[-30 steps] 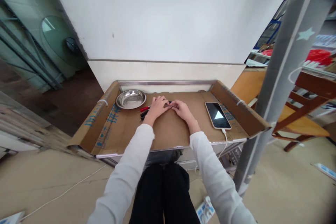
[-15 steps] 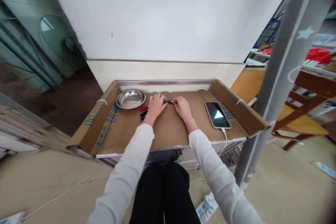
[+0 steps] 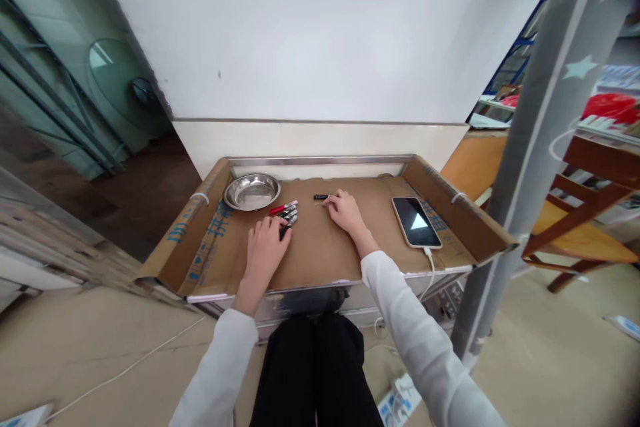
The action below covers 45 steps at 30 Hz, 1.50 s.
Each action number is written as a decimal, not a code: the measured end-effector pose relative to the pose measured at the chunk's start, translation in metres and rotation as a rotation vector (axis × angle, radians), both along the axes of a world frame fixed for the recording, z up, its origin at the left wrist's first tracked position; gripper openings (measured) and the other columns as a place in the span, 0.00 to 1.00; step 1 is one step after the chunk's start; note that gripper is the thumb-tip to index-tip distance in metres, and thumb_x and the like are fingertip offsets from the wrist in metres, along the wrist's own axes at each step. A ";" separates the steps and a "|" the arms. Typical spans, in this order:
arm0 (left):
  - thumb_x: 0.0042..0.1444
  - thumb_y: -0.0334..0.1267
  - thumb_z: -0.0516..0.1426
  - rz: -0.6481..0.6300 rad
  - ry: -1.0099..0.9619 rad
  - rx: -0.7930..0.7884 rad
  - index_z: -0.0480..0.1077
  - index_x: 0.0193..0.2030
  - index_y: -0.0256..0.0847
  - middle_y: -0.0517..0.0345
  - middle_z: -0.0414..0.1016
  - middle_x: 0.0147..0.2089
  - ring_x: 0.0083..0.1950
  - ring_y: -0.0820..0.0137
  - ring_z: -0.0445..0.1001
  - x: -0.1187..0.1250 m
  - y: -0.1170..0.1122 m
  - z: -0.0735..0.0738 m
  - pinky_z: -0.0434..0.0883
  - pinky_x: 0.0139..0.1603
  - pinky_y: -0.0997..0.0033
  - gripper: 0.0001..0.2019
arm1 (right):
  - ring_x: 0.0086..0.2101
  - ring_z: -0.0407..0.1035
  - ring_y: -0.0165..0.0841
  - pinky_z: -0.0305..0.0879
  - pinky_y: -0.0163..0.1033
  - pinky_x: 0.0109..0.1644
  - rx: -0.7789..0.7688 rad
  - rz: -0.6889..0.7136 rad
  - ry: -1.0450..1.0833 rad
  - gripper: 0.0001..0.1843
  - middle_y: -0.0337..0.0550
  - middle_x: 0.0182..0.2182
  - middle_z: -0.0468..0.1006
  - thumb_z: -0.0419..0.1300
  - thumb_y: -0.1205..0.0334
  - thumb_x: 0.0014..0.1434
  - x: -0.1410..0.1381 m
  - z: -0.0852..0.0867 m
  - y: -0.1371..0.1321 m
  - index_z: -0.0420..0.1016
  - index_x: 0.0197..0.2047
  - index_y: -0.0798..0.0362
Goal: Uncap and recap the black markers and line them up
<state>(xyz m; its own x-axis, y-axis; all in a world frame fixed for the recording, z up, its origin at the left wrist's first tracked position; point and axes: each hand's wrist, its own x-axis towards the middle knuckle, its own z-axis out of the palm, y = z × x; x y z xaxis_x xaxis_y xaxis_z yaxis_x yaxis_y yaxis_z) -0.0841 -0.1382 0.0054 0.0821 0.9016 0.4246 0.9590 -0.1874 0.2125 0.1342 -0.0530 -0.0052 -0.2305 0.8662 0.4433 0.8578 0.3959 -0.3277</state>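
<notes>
My right hand [image 3: 345,211] rests on the cardboard with its fingers drawn together at one end of a black pen [image 3: 321,197]. The rest of that pen is hidden under the fingertips. A thin pale sliver beside it is too small to make out. My left hand [image 3: 266,244] lies farther left and nearer the front edge, its thumb and fingers closed around a dark pen [image 3: 285,232] at the near side of the group. Just beyond that hand lie a red pen [image 3: 278,209] and several dark pens with silvery ends, side by side.
A round metal bowl [image 3: 251,193] stands at the back left. On the right lies a phone [image 3: 416,221] with a white cable [image 3: 431,267] running over the front edge. Folded cardboard walls [image 3: 453,203] line the sides; a grey post [image 3: 530,147] rises at right.
My left hand has left the black pen that both hands were at and moved left and nearer me, to the group of pens. My right hand has stayed by the black pen.
</notes>
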 end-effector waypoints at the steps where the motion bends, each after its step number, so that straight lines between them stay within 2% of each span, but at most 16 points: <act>1: 0.58 0.40 0.52 -0.021 -0.011 -0.007 0.68 0.43 0.41 0.51 0.70 0.41 0.44 0.60 0.68 -0.001 -0.001 -0.001 0.63 0.44 0.63 0.09 | 0.40 0.63 0.37 0.55 0.40 0.44 0.000 -0.010 0.001 0.15 0.47 0.37 0.70 0.49 0.69 0.59 0.000 0.000 -0.001 0.76 0.39 0.52; 8: 0.57 0.37 0.52 -0.093 -0.121 0.011 0.69 0.42 0.42 0.53 0.70 0.41 0.43 0.63 0.69 -0.005 -0.002 -0.001 0.66 0.45 0.65 0.08 | 0.41 0.64 0.36 0.55 0.41 0.47 -0.033 0.099 -0.025 0.15 0.46 0.39 0.71 0.49 0.69 0.58 -0.005 0.004 -0.005 0.75 0.41 0.50; 13: 0.57 0.35 0.52 -0.135 -0.189 -0.006 0.68 0.44 0.42 0.52 0.71 0.42 0.46 0.62 0.70 -0.007 -0.002 -0.004 0.67 0.48 0.63 0.09 | 0.42 0.64 0.38 0.57 0.42 0.47 -0.020 0.040 -0.012 0.16 0.48 0.39 0.71 0.49 0.70 0.58 -0.004 0.003 -0.005 0.74 0.45 0.51; 16: 0.57 0.35 0.52 -0.163 -0.214 -0.014 0.69 0.43 0.42 0.53 0.73 0.42 0.45 0.61 0.70 -0.006 0.001 -0.004 0.67 0.48 0.60 0.08 | 0.41 0.65 0.37 0.58 0.42 0.47 -0.011 0.035 0.096 0.16 0.48 0.38 0.71 0.47 0.70 0.58 -0.003 0.002 -0.005 0.74 0.43 0.52; 18: 0.58 0.36 0.52 -0.186 -0.307 -0.010 0.69 0.43 0.43 0.54 0.74 0.44 0.44 0.63 0.71 -0.003 0.003 -0.002 0.68 0.47 0.61 0.08 | 0.41 0.65 0.36 0.59 0.42 0.48 -0.022 0.053 0.270 0.14 0.47 0.38 0.72 0.47 0.67 0.59 -0.005 0.003 -0.004 0.74 0.41 0.53; 20: 0.58 0.37 0.53 -0.224 -0.431 -0.010 0.69 0.43 0.43 0.54 0.74 0.45 0.43 0.66 0.72 0.000 0.007 0.002 0.69 0.46 0.64 0.08 | 0.38 0.66 0.34 0.62 0.40 0.44 -0.114 0.098 0.560 0.14 0.46 0.38 0.72 0.48 0.60 0.61 -0.009 0.004 -0.003 0.73 0.40 0.52; 22: 0.57 0.37 0.53 -0.284 -0.520 -0.013 0.70 0.43 0.42 0.54 0.74 0.45 0.44 0.67 0.73 0.006 0.013 0.008 0.70 0.46 0.66 0.08 | 0.32 0.67 0.31 0.64 0.37 0.36 -0.323 0.186 0.918 0.18 0.45 0.38 0.73 0.47 0.49 0.61 -0.013 0.008 -0.002 0.72 0.41 0.51; 24: 0.57 0.36 0.53 -0.360 -0.539 -0.006 0.70 0.42 0.42 0.54 0.74 0.45 0.47 0.67 0.72 0.014 0.020 0.016 0.69 0.47 0.66 0.08 | 0.27 0.66 0.28 0.63 0.35 0.29 -0.582 0.326 1.208 0.22 0.44 0.37 0.74 0.47 0.44 0.60 -0.015 0.012 -0.004 0.72 0.42 0.52; 26: 0.57 0.35 0.54 -0.432 -0.552 0.003 0.70 0.42 0.42 0.55 0.74 0.43 0.46 0.68 0.72 0.025 0.027 0.025 0.69 0.46 0.67 0.08 | 0.27 0.66 0.26 0.64 0.32 0.28 -0.754 0.462 1.351 0.18 0.43 0.35 0.75 0.53 0.48 0.58 -0.015 0.017 -0.007 0.73 0.41 0.53; 28: 0.56 0.35 0.55 -0.459 -0.613 0.040 0.69 0.45 0.41 0.55 0.74 0.44 0.45 0.69 0.72 0.037 0.033 0.034 0.70 0.44 0.69 0.10 | 0.27 0.67 0.25 0.65 0.30 0.30 -0.841 0.542 1.401 0.11 0.41 0.33 0.75 0.59 0.57 0.55 -0.013 0.020 -0.010 0.73 0.39 0.54; 30: 0.55 0.35 0.55 -0.443 -0.700 0.071 0.68 0.47 0.41 0.54 0.74 0.45 0.42 0.70 0.73 0.048 0.039 0.043 0.70 0.42 0.70 0.12 | 0.26 0.67 0.23 0.65 0.28 0.30 -0.894 0.566 1.420 0.07 0.39 0.30 0.76 0.60 0.63 0.53 -0.012 0.022 -0.011 0.74 0.37 0.55; 35: 0.54 0.36 0.57 -0.424 -0.853 0.098 0.70 0.46 0.40 0.55 0.76 0.41 0.40 0.71 0.74 0.060 0.051 0.060 0.71 0.42 0.72 0.12 | 0.28 0.68 0.24 0.67 0.27 0.31 -0.972 0.548 1.476 0.05 0.41 0.28 0.76 0.57 0.65 0.57 -0.010 0.021 -0.007 0.73 0.36 0.57; 40: 0.54 0.42 0.57 -0.409 -1.017 0.171 0.72 0.47 0.39 0.53 0.77 0.42 0.41 0.70 0.74 0.048 0.064 0.061 0.71 0.46 0.70 0.15 | 0.30 0.70 0.23 0.68 0.25 0.34 -1.006 0.539 1.584 0.09 0.41 0.31 0.77 0.55 0.69 0.58 -0.006 0.020 -0.002 0.74 0.39 0.58; 45: 0.52 0.45 0.59 -0.352 -1.206 0.150 0.72 0.46 0.36 0.51 0.76 0.41 0.41 0.70 0.75 0.032 0.065 0.050 0.73 0.44 0.69 0.18 | 0.34 0.71 0.24 0.69 0.26 0.40 -0.959 0.509 1.601 0.09 0.43 0.33 0.78 0.57 0.69 0.56 -0.006 0.017 -0.002 0.76 0.40 0.60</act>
